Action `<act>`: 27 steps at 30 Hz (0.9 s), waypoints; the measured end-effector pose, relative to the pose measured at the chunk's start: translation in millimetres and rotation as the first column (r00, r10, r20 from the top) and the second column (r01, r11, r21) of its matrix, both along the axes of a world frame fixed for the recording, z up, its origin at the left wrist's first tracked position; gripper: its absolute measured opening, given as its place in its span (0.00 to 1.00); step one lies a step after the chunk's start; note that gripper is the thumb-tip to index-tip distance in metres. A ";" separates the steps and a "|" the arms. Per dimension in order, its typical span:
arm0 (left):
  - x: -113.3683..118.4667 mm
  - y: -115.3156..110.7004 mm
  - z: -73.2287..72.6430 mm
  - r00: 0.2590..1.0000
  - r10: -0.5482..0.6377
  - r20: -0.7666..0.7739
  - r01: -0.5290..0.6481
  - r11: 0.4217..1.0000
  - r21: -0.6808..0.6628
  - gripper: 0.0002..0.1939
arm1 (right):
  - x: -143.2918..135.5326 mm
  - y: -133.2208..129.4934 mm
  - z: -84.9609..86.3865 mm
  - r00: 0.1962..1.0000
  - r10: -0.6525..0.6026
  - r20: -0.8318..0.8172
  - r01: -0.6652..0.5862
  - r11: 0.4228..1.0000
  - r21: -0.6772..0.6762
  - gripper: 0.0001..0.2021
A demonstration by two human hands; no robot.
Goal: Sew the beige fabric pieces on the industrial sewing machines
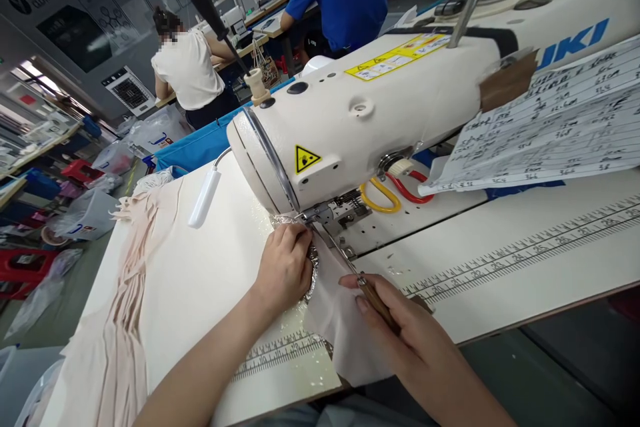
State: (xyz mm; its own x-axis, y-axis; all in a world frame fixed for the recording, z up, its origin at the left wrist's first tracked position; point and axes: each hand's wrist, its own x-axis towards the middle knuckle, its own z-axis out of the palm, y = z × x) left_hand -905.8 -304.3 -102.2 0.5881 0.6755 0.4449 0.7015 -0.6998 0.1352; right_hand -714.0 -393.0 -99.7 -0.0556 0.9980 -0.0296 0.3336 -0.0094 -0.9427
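Observation:
A white sewing machine [350, 120] lies across the table, its presser foot area [313, 213] just ahead of my hands. My left hand [287, 263], fingers curled together, grips pale, thin fabric [333, 307] beside the presser foot. The fabric's edge near these fingers is shiny and silvery. In my right hand [387, 313] is an awl [373, 297] with a wooden handle and a thin metal shaft. Its shaft points up and left toward the needle area, over the fabric. The tip is hard to make out beside my left fingers. Below my right hand the fabric hangs at the table's front edge.
Pale pink fabric strips [133, 280] lie along the table's left side. A white lamp [205, 197] stands left of the machine head. Handwritten sheets [545, 120] hang over the machine's right part. Red-handled [410, 187] and yellow-handled loops [380, 197] sit under the arm. Two people work beyond.

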 end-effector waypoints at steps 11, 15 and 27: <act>0.9 6.4 -0.1 0.997 0.081 -0.009 -0.081 0.997 -0.008 0.18 | -14.1 -2.3 2.4 0.992 0.110 0.060 -0.125 0.896 0.426 0.11; 5.4 10.9 0.9 0.990 0.099 -0.098 -0.099 0.995 0.009 0.09 | -32.1 -5.3 13.9 0.986 0.157 0.059 -0.159 0.757 0.634 0.16; 0.4 20.5 -0.9 0.986 0.089 0.137 -0.098 0.993 0.060 0.09 | -16.5 -20.1 4.9 0.988 0.039 0.152 -0.120 0.811 0.572 0.13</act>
